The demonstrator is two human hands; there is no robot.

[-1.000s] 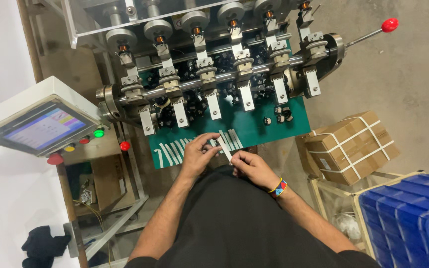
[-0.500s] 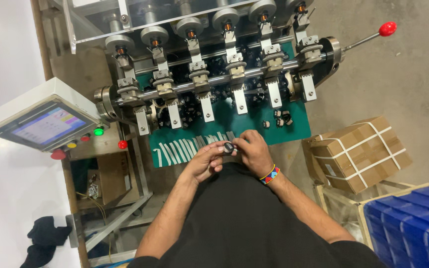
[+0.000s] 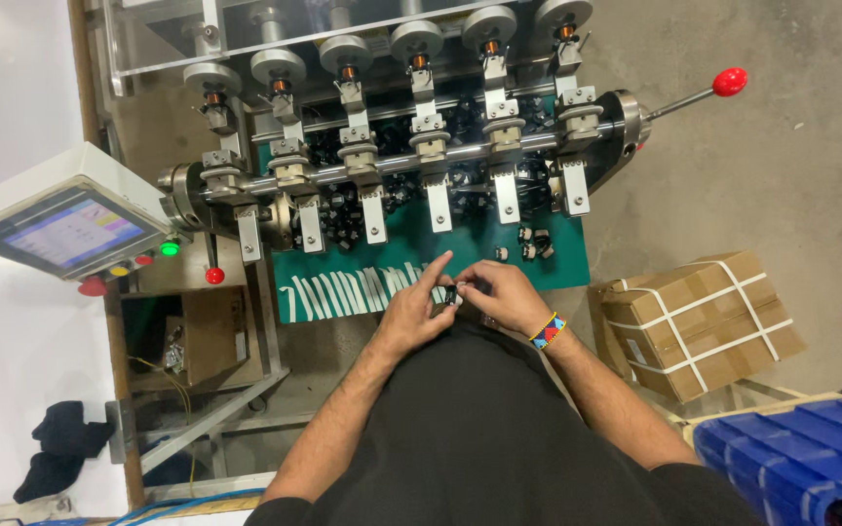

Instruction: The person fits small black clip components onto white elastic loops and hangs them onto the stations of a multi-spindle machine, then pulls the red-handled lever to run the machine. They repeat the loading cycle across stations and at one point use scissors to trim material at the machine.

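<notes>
My left hand (image 3: 413,309) and my right hand (image 3: 501,295) meet at the front edge of a green mat (image 3: 557,267), pinching a small dark bobbin (image 3: 450,293) between their fingertips. A beaded band sits on my right wrist. A row of white tape strips (image 3: 343,293) lies on the mat just left of my left hand. A few small black-and-white bobbins (image 3: 526,249) rest on the mat just beyond my right hand. Behind them stands a winding machine (image 3: 411,156) with several spindles in a row and copper coils near its top.
A control box with a lit screen (image 3: 65,232) and coloured buttons stands at left. A red-knobbed lever (image 3: 728,82) juts out at the machine's right. A strapped cardboard box (image 3: 699,321) and a blue crate (image 3: 796,468) sit on the floor at right.
My hands have drawn closer together over the small bobbin and shifted slightly toward the mat's front edge. The view has tilted, bringing the machine lower in frame.
</notes>
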